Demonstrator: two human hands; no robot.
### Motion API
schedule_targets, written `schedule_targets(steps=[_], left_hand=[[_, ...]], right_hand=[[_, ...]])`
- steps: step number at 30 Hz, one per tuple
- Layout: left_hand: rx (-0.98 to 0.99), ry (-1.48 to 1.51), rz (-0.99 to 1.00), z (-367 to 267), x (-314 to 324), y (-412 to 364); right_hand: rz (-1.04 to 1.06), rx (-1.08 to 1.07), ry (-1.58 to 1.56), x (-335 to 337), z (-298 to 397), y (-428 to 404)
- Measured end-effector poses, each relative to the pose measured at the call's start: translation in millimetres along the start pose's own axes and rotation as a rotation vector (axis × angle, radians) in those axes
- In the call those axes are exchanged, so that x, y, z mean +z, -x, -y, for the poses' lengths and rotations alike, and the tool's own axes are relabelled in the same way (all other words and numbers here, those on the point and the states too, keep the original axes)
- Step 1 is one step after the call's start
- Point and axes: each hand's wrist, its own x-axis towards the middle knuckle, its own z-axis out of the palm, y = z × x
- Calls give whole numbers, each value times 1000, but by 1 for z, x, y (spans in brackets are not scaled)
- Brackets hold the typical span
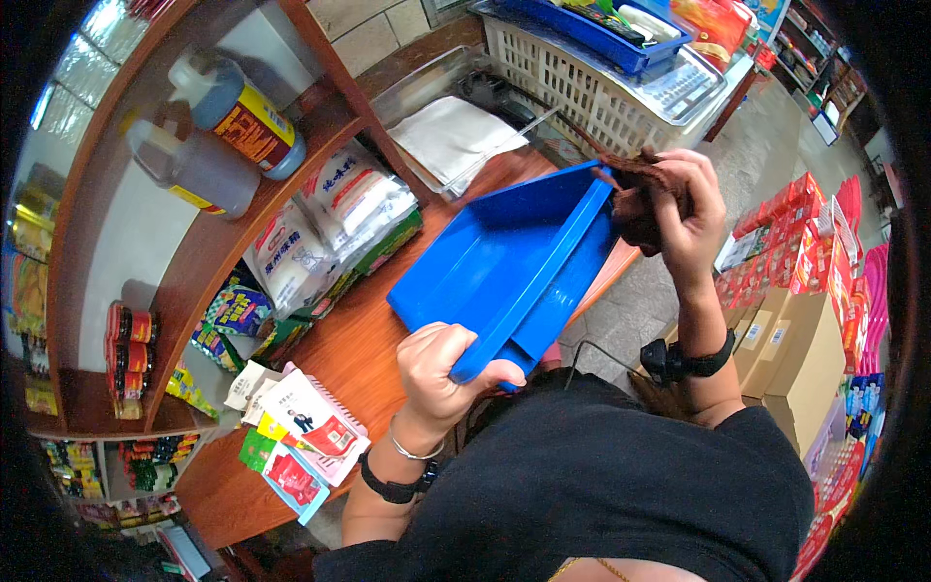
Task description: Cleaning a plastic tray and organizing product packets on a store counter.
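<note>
A blue plastic tray [465,262] with raised walls is held tilted above the wooden counter [371,309], its inside facing left. My left hand [444,364] grips the tray's near corner, with the thumb along the rim. At the far corner, my right hand [687,204] holds a bunched dark brown cloth [644,193] against the rim. Part of the cloth hangs below the fingers. The tray's inside shows no contents.
On the left, wooden shelves [174,291] hold jugs of liquid [247,116] and white packets [305,254]. Small packets [313,415] lie on the counter. Behind stand a clear plastic bin [451,138], a white basket [553,73] and another blue tray [647,54]. Cardboard boxes [789,364] are stacked right.
</note>
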Motion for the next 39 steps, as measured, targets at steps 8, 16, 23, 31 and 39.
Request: schedule_targets(steps=[8,16,23,31,39], left_hand=[[-20,-4,-6,-5,2,-3],[-212,250,39,0,-1,-19],[-212,278,49,-3,4,-30],[-180,321,73,2,11,-42],[-79,455,169,6,22,-61]], right_hand=[[166,-58,-23,17,30,6],[454,-462,-317,39,78,15],[115,-139,38,43,21,-21],[516,-334,-72,25,102,1],[521,-333,32,16,73,-35]])
